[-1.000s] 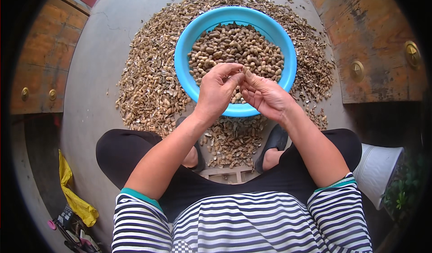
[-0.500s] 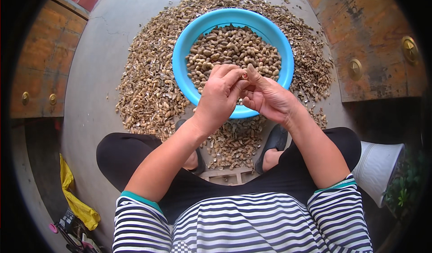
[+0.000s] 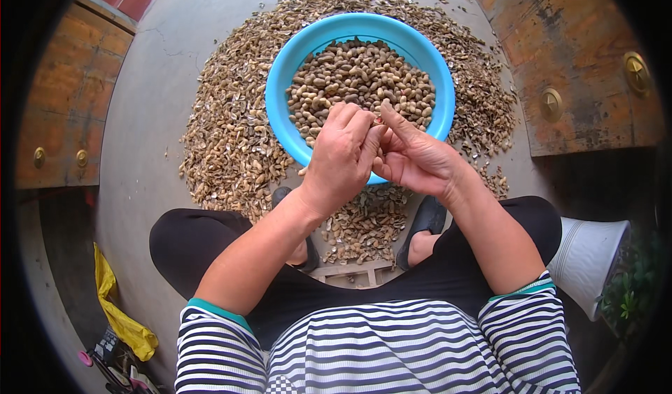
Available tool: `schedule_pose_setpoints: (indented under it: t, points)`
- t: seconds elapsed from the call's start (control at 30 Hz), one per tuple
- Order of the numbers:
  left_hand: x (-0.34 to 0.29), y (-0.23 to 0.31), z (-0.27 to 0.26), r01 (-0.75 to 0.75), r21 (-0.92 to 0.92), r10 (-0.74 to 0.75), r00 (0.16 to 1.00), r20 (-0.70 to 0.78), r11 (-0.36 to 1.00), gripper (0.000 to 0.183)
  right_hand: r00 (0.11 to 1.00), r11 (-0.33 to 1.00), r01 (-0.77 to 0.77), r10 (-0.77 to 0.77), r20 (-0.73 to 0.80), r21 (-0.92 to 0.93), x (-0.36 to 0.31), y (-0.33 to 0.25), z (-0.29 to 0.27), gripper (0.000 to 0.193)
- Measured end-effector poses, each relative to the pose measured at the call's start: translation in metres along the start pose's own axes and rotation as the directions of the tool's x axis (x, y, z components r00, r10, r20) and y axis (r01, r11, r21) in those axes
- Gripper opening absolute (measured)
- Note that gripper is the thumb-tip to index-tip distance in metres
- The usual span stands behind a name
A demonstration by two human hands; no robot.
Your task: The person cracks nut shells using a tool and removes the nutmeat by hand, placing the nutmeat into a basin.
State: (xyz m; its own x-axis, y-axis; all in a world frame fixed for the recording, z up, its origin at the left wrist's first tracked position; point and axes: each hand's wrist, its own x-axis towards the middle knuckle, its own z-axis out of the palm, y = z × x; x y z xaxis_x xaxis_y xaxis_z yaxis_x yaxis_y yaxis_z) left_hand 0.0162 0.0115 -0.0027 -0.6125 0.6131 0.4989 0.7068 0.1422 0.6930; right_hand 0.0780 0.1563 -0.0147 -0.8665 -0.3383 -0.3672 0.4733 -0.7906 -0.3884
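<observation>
Over the near part of a round blue basin [image 3: 278, 100], my two hands meet at the fingertips. A peanut [image 3: 379, 121], with a bit of red showing, is pinched between them and mostly hidden by the fingers. My left hand [image 3: 338, 149] is closed, its back turned up and its thumb against the right fingers. My right hand [image 3: 423, 157] is partly palm-up, thumb raised alongside the peanut and fingers curled beneath. Unshelled peanuts [image 3: 364, 75] fill much of the basin below.
Broken peanut shells [image 3: 234, 128] lie heaped around the basin and between my feet. Wooden doors with brass studs stand at left [image 3: 77, 100] and right [image 3: 574, 65]. A white pot [image 3: 588, 261] is by my right knee, a yellow cloth or bag [image 3: 126, 317] at lower left.
My left fingers and thumb have shifted slightly and now cover more of the peanut. My right fingers have curled in a little. Both hands stay over the basin.
</observation>
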Motion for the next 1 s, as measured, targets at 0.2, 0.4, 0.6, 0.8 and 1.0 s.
schedule_pose_setpoints:
  t: [0.2,0.4,0.6,0.8,1.0]
  points:
    - [-0.003,0.002,-0.001,0.075,-0.039,-0.074,0.997,0.015,0.996,0.009,0.996,0.992,0.017,-0.006,-0.088,0.122,-0.003,0.002,0.013,0.026]
    - [0.000,0.002,0.000,0.338,-0.226,-0.335,0.941,0.053,0.914,0.012,0.985,0.984,0.085,-0.060,-0.163,0.154,0.000,0.002,0.009,0.020]
    - [-0.003,-0.014,0.003,0.618,-0.637,-0.625,0.735,0.261,0.461,0.020,0.981,0.974,0.089,-0.050,-0.185,0.207,0.005,0.007,0.009,0.024]
    - [-0.006,-0.042,0.005,0.576,-0.555,-0.617,0.775,0.138,0.600,0.027,0.893,0.915,0.106,-0.260,-0.367,-0.389,0.015,0.002,-0.008,0.037]
    - [-0.005,-0.047,0.001,0.553,-0.302,-0.570,0.821,0.037,0.776,0.028,0.771,0.647,0.008,-0.489,-0.407,-0.763,0.017,-0.008,-0.015,0.039]
